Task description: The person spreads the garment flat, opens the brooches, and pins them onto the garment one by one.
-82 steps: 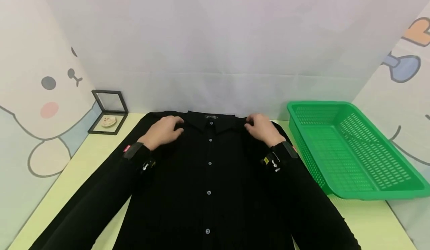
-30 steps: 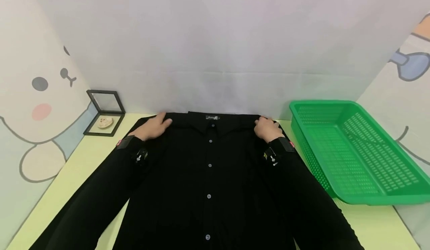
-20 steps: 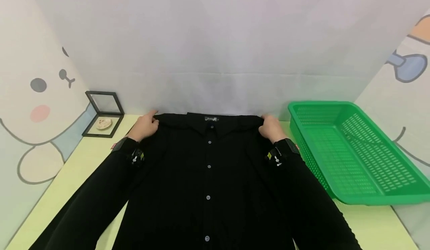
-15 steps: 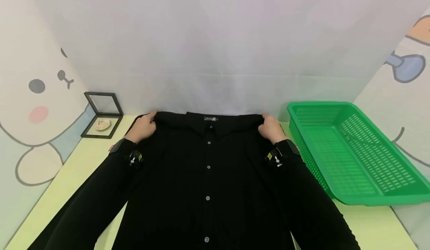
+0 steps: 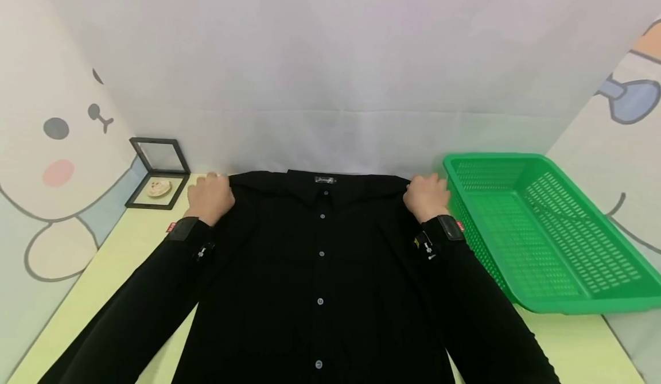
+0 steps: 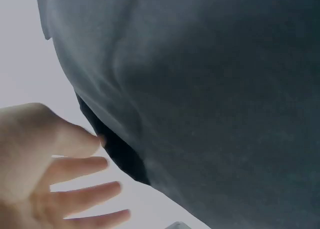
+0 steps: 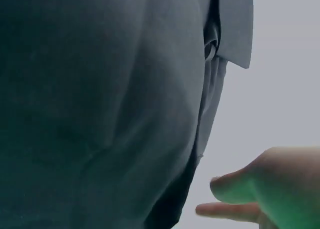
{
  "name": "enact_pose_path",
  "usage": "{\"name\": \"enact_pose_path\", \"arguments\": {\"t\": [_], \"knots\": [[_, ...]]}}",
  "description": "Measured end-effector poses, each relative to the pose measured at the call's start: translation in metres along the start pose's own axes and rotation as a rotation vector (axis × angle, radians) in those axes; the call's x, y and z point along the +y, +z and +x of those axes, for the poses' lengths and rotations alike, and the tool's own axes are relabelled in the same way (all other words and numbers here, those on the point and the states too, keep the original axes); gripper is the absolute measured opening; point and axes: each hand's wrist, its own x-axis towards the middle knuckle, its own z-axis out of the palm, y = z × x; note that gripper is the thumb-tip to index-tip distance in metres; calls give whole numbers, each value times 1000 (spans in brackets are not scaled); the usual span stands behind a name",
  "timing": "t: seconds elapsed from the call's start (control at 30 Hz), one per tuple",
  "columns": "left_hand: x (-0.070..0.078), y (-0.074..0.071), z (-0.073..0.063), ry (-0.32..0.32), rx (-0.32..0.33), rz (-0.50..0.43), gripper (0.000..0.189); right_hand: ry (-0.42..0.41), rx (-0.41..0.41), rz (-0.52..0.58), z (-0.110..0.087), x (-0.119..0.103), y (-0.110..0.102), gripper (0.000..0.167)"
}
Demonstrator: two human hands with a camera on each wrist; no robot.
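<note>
A black button-up shirt [image 5: 284,269] lies front side up with its collar [image 5: 298,186] toward the back wall. My left hand [image 5: 209,197] is at the left shoulder of the shirt. In the left wrist view, the thumb and a fingertip of that left hand [image 6: 30,164] meet the cloth edge, while the other fingers stretch out straight and spread. At the opposite shoulder is my right hand [image 5: 427,196]. Seen from the right wrist, the thumb and a finger of the right hand [image 7: 280,189] are extended, slightly apart from the shirt edge [image 7: 185,189].
A green perforated plastic basket [image 5: 542,246] stands close to the right hand. Back left on the pale yellow table [image 5: 124,258] is an open black-framed case [image 5: 165,174] with a small cream-coloured object [image 5: 159,188] inside. Walls enclose the back and both sides.
Both hands have moved outward from near the collar to the shoulders, pinching the shoulder cloth on the way. The right fingers are now apart from the cloth.
</note>
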Motion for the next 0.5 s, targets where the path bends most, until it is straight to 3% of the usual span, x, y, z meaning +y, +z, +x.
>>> {"name": "enact_pose_path", "arguments": {"t": [0.03,0.1,0.17,0.23,0.3,0.33,0.37,0.4,0.47,0.5], "knots": [[2,1,1,40,44,16,30,-27,10,-12,0,-1,0,39],[2,4,6,116,20,2,43,-110,-46,-21,3,-2,4,43],[-3,13,15,147,-150,-61,62,-156,-182,-16,7,-1,7,52],[-20,29,28,129,-340,-119,79,-149,-311,-12,10,2,11,62],[-49,60,45,117,-427,-190,93,-126,-369,-18,12,5,13,70],[-60,71,53,111,-456,-193,97,-107,-393,-20,13,5,13,73],[-75,87,60,136,-439,-219,100,-108,-393,-30,12,6,12,73],[-80,92,61,138,-432,-222,100,-114,-390,-37,12,7,11,74],[-76,89,57,145,-421,-216,98,-125,-364,-55,8,7,9,75],[-64,77,49,131,-436,-193,96,-143,-351,-63,5,7,9,76]]}}
